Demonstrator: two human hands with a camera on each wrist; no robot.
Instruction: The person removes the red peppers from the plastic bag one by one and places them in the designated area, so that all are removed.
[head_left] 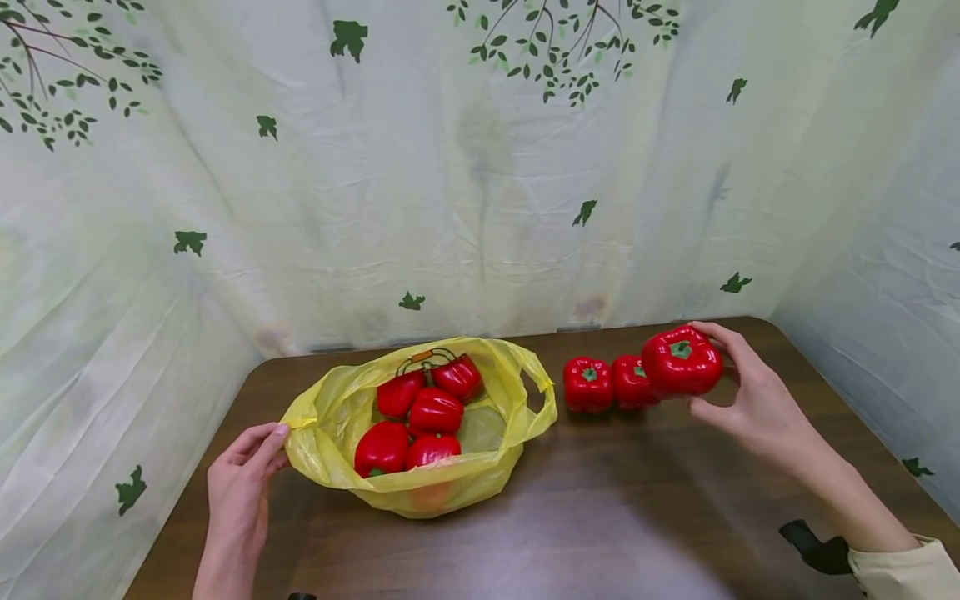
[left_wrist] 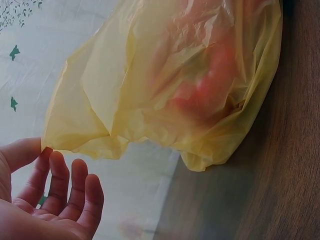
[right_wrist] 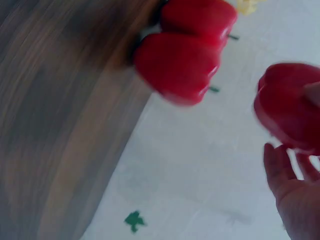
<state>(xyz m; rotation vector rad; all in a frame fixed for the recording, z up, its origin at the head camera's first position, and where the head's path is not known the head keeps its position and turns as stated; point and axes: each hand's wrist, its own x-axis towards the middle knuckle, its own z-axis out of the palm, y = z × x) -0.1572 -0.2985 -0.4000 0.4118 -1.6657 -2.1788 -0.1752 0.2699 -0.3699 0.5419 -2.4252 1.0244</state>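
L hand [head_left: 242, 483]: thumb & index tips brought together, pinching the rim of the yellow bag [head_left: 483, 479]; remaining fingers loosely bent, clear of the film (ref. L wrist view). Bag sits on the tbl. [head_left: 585, 533] immed. to the R of this hand, mouth open & facing up. Contents: 5 visible red peppers [head_left: 435, 411], grouped together.

R hand [head_left: 753, 408]: thumb & fingers spread wide, gripping the held pepper [head_left: 667, 367] from its R side, thumb low, fingers high. Held pepper is raised clear of the tbl. To the L of the R hand, betw. it and the bag: 2 loose peppers [head_left: 587, 387], side by side on the tbl., stems up; the nearer is partly hidden by the held unit in head view.

Cream sleeve [head_left: 907, 575] & black strap [head_left: 813, 546]: behind the R hand. Beyond both hands: pale backdrop [head_left: 480, 208] w/ leaf print.
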